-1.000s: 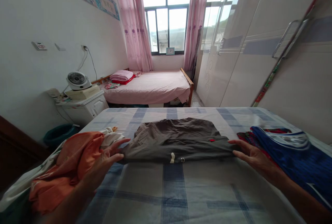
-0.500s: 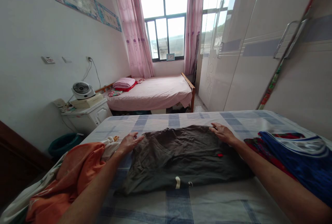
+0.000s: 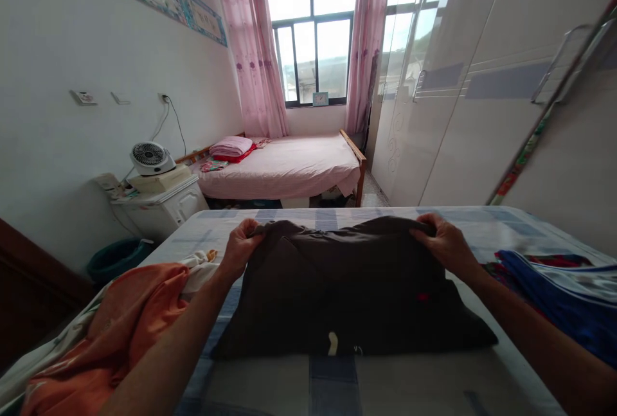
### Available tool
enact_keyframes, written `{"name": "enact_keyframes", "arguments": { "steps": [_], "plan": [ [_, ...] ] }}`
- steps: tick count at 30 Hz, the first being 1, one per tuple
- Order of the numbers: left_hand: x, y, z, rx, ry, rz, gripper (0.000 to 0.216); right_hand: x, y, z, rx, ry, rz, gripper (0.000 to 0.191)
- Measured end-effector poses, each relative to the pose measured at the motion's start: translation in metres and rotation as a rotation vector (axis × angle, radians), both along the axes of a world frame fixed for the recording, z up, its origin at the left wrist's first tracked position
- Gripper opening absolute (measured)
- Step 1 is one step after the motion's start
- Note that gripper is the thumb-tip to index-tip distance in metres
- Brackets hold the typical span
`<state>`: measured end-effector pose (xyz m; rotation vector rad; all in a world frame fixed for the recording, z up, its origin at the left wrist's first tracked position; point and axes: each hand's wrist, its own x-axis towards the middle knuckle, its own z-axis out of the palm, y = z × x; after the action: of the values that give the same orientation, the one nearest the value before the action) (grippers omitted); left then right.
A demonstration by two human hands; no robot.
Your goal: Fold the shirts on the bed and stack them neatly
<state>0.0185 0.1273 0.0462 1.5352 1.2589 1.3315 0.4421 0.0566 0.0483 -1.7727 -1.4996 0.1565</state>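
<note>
The left hand (image 3: 240,245) and the right hand (image 3: 446,242) are standing well apart, each pinching one upper corner of a dark garment (image 3: 342,287) between thumb and fingers. The garment is spreading between them over the near bed (image 3: 255,380), its waist edge sagging slightly in the middle. A red tag (image 3: 423,298) is showing toward its right side, and a pale mark (image 3: 332,343) is sitting by the lower edge. Whether that edge is touching the checked sheet, I cannot tell. Beside the left forearm, an orange cloth (image 3: 139,307) is lying crumpled. Beyond the right forearm, a blue jersey (image 3: 554,290) is resting on the bed. Farther off, a pink-covered bed (image 3: 303,162) is standing below the window (image 3: 313,49), and a fan (image 3: 149,155) is sitting above a white cabinet (image 3: 164,210).
</note>
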Motion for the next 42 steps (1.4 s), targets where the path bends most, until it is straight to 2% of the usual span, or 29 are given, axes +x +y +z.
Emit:
{"name": "enact_keyframes", "arguments": {
  "steps": [3, 5, 7, 10, 15, 18, 20, 24, 29, 31, 34, 38, 40, 42],
  "plan": [
    [0.010, 0.020, -0.006, 0.071, 0.269, 0.198, 0.014, -0.001, 0.018, -0.003, 0.063, -0.031, -0.084, 0.029],
    [0.013, 0.027, -0.012, 0.021, 0.400, 0.260, 0.028, 0.001, 0.029, -0.013, 0.058, -0.062, -0.089, 0.039],
    [0.010, 0.022, -0.018, -0.035, 0.447, 0.254, 0.039, 0.008, 0.032, -0.027, 0.012, -0.097, -0.084, 0.048],
    [-0.007, -0.010, -0.024, -0.063, 0.558, 0.167, 0.037, 0.022, 0.008, -0.045, -0.068, -0.141, -0.066, 0.045],
    [-0.041, -0.082, -0.026, -0.115, 0.737, 0.016, 0.043, 0.030, -0.075, -0.058, -0.154, -0.121, -0.054, 0.043],
    [-0.051, -0.098, -0.026, -0.165, 0.697, 0.014, 0.046, 0.027, -0.106, -0.061, -0.224, -0.128, -0.048, 0.044],
    [-0.052, -0.095, -0.027, -0.201, 0.645, 0.013, 0.049, 0.024, -0.111, -0.063, -0.222, -0.134, -0.037, 0.046],
    [-0.045, -0.085, -0.029, -0.269, 0.495, -0.037, 0.045, 0.018, -0.095, -0.062, -0.195, -0.118, -0.080, 0.049],
    [-0.040, -0.092, -0.022, -0.315, 0.249, -0.204, 0.034, 0.007, -0.077, -0.052, -0.222, 0.009, -0.111, 0.038],
    [-0.043, -0.098, -0.019, -0.305, 0.228, -0.212, 0.033, 0.003, -0.077, -0.048, -0.171, 0.106, -0.104, 0.035],
    [-0.050, -0.100, -0.020, -0.342, 0.271, -0.142, 0.033, 0.000, -0.079, -0.044, -0.156, 0.196, -0.108, 0.035],
    [-0.053, -0.094, -0.033, -0.355, 0.284, -0.076, 0.048, 0.004, -0.088, -0.044, -0.246, 0.328, -0.020, 0.052],
    [-0.051, -0.093, -0.038, -0.311, 0.271, -0.092, 0.054, 0.004, -0.096, -0.044, -0.258, 0.322, 0.049, 0.064],
    [-0.048, -0.094, -0.040, -0.263, 0.256, -0.106, 0.054, 0.001, -0.103, -0.043, -0.225, 0.271, 0.087, 0.066]
  ]
}}
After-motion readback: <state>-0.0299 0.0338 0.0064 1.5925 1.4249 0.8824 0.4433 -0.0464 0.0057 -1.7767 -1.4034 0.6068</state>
